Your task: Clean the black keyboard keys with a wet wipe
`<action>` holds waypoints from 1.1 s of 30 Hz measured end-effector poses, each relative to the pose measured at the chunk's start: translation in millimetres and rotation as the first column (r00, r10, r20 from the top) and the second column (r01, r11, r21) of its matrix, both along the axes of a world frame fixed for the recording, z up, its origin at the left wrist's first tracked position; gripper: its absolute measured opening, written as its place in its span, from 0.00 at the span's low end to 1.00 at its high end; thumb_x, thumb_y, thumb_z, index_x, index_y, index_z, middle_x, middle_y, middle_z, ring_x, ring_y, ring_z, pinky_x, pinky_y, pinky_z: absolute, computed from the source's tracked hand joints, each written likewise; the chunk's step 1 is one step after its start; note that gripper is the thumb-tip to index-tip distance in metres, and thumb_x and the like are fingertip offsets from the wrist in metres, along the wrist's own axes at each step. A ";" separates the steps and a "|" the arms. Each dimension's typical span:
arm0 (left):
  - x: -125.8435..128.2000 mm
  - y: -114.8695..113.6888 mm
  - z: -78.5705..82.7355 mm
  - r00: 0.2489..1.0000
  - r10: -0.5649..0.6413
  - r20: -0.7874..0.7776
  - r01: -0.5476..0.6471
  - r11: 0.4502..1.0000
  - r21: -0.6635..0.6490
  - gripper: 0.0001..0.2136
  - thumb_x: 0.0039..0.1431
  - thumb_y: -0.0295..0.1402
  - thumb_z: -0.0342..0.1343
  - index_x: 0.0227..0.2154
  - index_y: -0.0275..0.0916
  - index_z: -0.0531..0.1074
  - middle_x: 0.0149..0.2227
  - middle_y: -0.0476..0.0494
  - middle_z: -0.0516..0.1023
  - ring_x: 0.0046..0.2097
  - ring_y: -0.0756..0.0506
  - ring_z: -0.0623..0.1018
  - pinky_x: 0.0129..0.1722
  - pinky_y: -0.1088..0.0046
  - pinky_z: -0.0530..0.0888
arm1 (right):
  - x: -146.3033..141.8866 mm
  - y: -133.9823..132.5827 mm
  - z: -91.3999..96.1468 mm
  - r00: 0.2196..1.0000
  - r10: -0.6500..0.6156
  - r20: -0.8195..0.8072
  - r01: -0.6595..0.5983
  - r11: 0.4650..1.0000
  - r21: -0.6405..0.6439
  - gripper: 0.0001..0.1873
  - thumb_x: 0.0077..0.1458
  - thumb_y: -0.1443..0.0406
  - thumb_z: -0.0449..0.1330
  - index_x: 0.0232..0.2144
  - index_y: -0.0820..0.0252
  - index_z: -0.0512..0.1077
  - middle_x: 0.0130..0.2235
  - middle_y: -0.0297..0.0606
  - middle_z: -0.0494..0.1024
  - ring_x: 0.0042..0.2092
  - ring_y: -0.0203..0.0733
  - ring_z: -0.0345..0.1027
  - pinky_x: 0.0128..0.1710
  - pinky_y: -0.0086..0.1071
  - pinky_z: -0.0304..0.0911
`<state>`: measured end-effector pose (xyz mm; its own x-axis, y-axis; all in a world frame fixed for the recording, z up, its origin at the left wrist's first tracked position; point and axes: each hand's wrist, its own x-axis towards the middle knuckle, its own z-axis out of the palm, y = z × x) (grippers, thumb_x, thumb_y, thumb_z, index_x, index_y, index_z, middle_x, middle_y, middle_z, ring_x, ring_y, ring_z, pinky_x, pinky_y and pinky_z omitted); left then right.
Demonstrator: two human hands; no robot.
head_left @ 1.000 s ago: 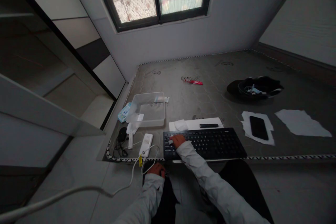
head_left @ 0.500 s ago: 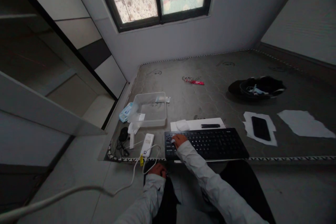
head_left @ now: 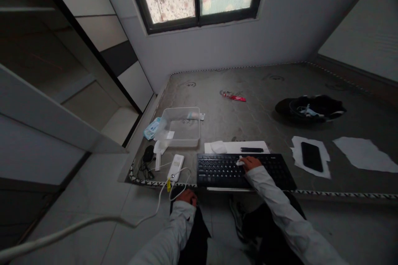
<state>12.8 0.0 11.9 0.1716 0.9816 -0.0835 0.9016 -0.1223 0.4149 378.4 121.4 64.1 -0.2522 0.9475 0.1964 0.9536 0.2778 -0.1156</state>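
A black keyboard (head_left: 226,170) lies at the near edge of a grey mattress (head_left: 255,116). My right hand (head_left: 248,162) rests on its upper middle keys, fingers closed on a small white wad (head_left: 239,162), perhaps a tissue or wipe. My left hand (head_left: 186,196) hangs below the mattress edge by my dark-clad knee, curled; what it holds, if anything, is hidden. Behind the keyboard lies a white sheet (head_left: 231,147) with a crumpled tissue (head_left: 218,147) and a black pen-like stick (head_left: 251,149).
A clear plastic tub (head_left: 182,127), a blue packet (head_left: 151,128), a white power bank (head_left: 175,167) with its cable, and a black mouse (head_left: 148,154) sit at left. A phone (head_left: 311,156) on paper, a black cap (head_left: 311,108) and a red wrapper (head_left: 233,97) lie farther off.
My right hand has slid with the white wad from the keyboard's left end to its middle. The left hand stayed low by the knee. The view shifted slightly.
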 end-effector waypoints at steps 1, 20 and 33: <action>0.5 0.1 0.8 1.000 0.003 -0.001 -0.003 1.000 -0.013 0.11 0.53 0.25 0.49 0.28 0.43 0.76 0.34 0.47 0.78 0.38 0.46 0.77 0.38 0.72 0.70 | 10.9 -0.6 -0.1 1.000 -0.022 0.019 0.022 1.000 0.003 0.14 0.50 0.71 0.56 0.37 0.57 0.78 0.35 0.43 0.76 0.37 0.44 0.67 0.35 0.31 0.54; 6.7 2.3 11.0 0.999 0.031 -0.029 -0.034 0.994 -0.102 0.10 0.54 0.27 0.51 0.31 0.42 0.78 0.37 0.48 0.79 0.40 0.47 0.77 0.40 0.74 0.70 | 13.7 -29.8 -10.4 0.991 0.085 -0.104 -0.079 0.995 0.059 0.17 0.49 0.74 0.55 0.38 0.56 0.77 0.37 0.41 0.75 0.39 0.42 0.67 0.38 0.30 0.60; 4.3 4.4 7.5 0.999 0.000 -0.038 -0.004 0.994 -0.106 0.13 0.54 0.28 0.48 0.31 0.43 0.79 0.37 0.47 0.79 0.40 0.47 0.77 0.40 0.73 0.70 | 13.9 -34.9 -10.7 0.986 0.154 -0.060 -0.154 0.988 0.003 0.14 0.55 0.64 0.59 0.43 0.48 0.79 0.33 0.38 0.76 0.36 0.40 0.68 0.33 0.31 0.52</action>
